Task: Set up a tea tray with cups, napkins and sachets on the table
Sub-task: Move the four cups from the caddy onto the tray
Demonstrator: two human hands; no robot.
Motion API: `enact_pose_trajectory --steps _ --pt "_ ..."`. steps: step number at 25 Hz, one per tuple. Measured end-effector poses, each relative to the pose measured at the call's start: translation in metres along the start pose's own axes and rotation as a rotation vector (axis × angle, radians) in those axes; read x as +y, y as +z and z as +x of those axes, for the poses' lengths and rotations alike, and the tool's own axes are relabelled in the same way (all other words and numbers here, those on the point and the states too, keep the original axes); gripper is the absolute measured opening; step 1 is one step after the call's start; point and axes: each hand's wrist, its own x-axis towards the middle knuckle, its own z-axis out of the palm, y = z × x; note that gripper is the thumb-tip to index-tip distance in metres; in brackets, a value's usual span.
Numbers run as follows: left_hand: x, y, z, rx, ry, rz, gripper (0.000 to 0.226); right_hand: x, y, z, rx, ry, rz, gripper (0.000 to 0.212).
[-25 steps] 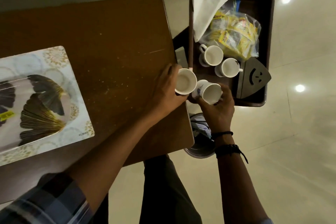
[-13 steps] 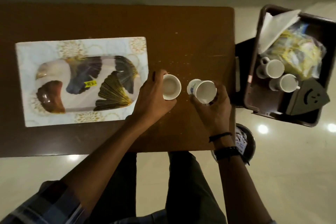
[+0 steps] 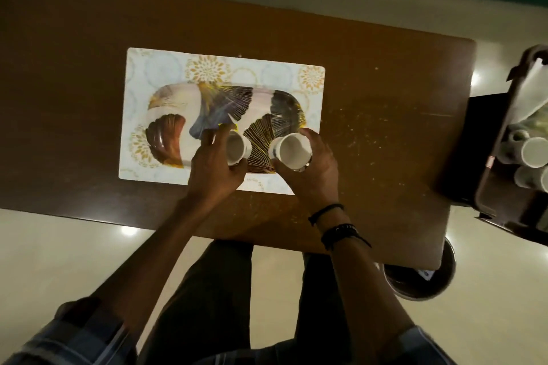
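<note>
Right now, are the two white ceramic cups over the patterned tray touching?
Apart. The head view shows patterned tray between the left cup in the left hand and the right cup in the right hand.

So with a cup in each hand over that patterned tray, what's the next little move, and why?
Probably lower both onto the tray and let go: the left hand grips the left cup, the right hand the right cup, both over the tray; contact is unclear.
</note>
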Motion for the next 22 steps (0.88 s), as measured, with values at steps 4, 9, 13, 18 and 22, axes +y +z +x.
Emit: enact_pose_trajectory --steps 4,9,13,18,22 --pt "-0.036 -0.009 0.012 0.015 -0.085 0.013 0.065 -0.018 0.044 0.008 -0.081 0.023 -0.012 0.072" --pt "-0.065 -0.016 0.023 0.066 -0.149 0.084 0.063 -0.029 0.089 0.014 -0.183 0.058 -0.104 0.07" --pt "-0.08 -0.015 0.028 0.003 -0.162 0.044 0.059 -0.033 0.106 0.016 -0.179 0.058 -0.16 0.071" --pt "-0.085 -0.006 0.022 -0.104 -0.136 -0.037 0.07 -0.031 0.112 0.011 -0.158 0.082 -0.184 0.068" --pt "-0.084 -0.002 0.021 -0.15 -0.132 -0.08 0.079 -0.029 0.113 0.009 -0.144 0.078 -0.179 0.068"
